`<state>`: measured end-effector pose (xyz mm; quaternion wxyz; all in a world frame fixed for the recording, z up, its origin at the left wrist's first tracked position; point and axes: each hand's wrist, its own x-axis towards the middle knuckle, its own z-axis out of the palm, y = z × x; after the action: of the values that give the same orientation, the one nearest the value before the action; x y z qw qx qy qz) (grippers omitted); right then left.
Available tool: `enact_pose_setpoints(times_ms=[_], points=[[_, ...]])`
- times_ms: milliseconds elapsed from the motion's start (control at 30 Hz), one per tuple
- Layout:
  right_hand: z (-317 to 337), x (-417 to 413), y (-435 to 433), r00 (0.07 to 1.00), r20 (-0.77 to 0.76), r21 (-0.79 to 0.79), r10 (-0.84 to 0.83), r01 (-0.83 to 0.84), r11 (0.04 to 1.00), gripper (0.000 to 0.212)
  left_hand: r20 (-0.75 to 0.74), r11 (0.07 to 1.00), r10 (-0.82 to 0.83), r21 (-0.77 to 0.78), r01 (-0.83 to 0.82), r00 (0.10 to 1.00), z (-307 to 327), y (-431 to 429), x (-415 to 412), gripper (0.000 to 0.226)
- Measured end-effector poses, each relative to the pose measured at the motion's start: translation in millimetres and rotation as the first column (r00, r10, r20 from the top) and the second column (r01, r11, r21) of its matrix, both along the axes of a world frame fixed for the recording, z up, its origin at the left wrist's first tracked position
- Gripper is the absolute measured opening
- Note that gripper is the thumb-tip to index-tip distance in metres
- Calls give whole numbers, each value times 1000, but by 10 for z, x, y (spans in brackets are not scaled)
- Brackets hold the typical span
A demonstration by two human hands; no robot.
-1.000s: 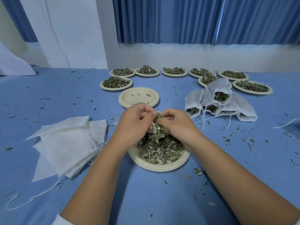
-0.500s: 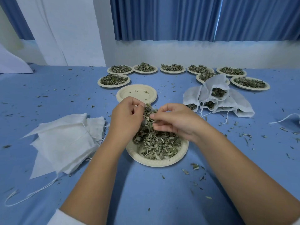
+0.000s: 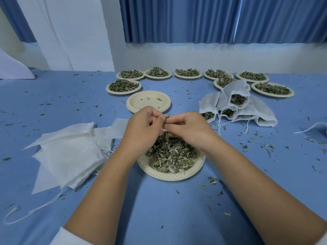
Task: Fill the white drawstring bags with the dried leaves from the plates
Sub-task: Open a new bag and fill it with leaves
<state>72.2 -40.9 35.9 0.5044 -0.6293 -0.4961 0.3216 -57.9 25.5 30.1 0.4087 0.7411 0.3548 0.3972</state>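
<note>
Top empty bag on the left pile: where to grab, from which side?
Probably pinch the top bag at its right edge, coming from above on the plate side. It lies flat and limp, so only an edge offers purchase.

One view only for me: head cam, wide-angle, facing forward and down over the table. Left hand and right hand sit close, mid-frame. I see curtains far off along the top.
</note>
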Motion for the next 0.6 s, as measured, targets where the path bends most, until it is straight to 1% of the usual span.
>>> enact_pose_setpoints(times_ms=[67,100,200,333,433,467,533,567,600], points=[[-8,-30,-9,996,86,-12,6,-5,1000,14,-18,1000,-10,9,10,1000,-2,-8,5,15],[-7,-38,-9,995,104,-6,-2,3,1000,13,-18,1000,4,12,-4,1000,-4,-6,4,15],[6,-27,8,992,87,60,-90,85,995,13,0,996,82,20,-82,997,2,15,-7,14],[-14,1,28,965,157,90,-208,196,976,33,20,996,89,-2,-89,996,16,20,-5,11],[-22,-5,35,970,149,32,-192,189,981,45,19,997,75,-36,-74,997,14,19,-8,11],[-22,-6,34,980,115,-2,-165,166,986,45,19,997,72,-38,-71,997,16,18,-11,11],[-18,-12,29,993,-8,-24,-116,116,993,33,16,997,67,-26,-66,998,28,10,-18,13],[-16,-16,24,993,-29,-9,-112,112,994,26,13,998,68,-21,-67,998,34,3,-23,13],[-19,-19,21,992,-4,10,-129,129,992,22,12,997,71,-20,-71,997,40,0,-27,14]])
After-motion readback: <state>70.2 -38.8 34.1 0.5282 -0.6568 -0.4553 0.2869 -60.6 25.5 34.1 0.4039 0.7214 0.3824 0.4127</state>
